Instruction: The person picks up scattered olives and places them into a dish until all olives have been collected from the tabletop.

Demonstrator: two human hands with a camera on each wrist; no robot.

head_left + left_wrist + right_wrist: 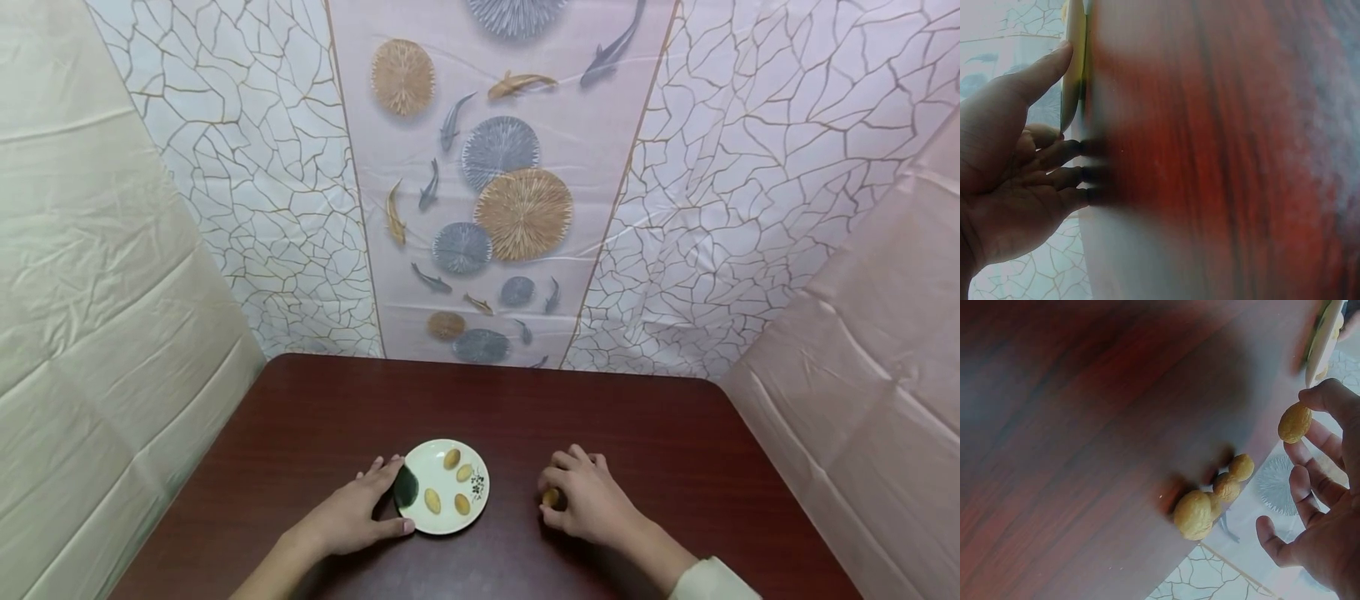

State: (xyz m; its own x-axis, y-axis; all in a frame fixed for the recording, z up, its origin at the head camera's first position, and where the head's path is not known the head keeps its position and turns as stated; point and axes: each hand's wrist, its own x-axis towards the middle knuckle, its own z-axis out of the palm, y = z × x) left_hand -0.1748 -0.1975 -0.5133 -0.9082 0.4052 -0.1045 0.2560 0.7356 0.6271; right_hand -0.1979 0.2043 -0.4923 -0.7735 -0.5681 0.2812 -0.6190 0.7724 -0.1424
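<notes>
A small white plate point(444, 522) with a dark green patch and a printed floral mark lies on the table. Several yellow oval fruits point(432, 501) rest on it. My left hand point(347, 512) touches the plate's left rim, its thumb at the near side and fingertips at the far side; the left wrist view shows the thumb point(1044, 72) nearly straight. To the right of the plate, my right hand point(592, 500) pinches one wrinkled yellow-brown oval fruit point(1295, 423) between thumb and fingertip. Its other fingers are loosely bent and hold nothing.
More yellow fruits point(1194, 515) lie on the table in the right wrist view, hidden by the right hand in the head view. The dark red-brown table point(480, 408) ends at a patterned cloth backdrop point(487, 308), with plain cloth point(97, 292) at the sides.
</notes>
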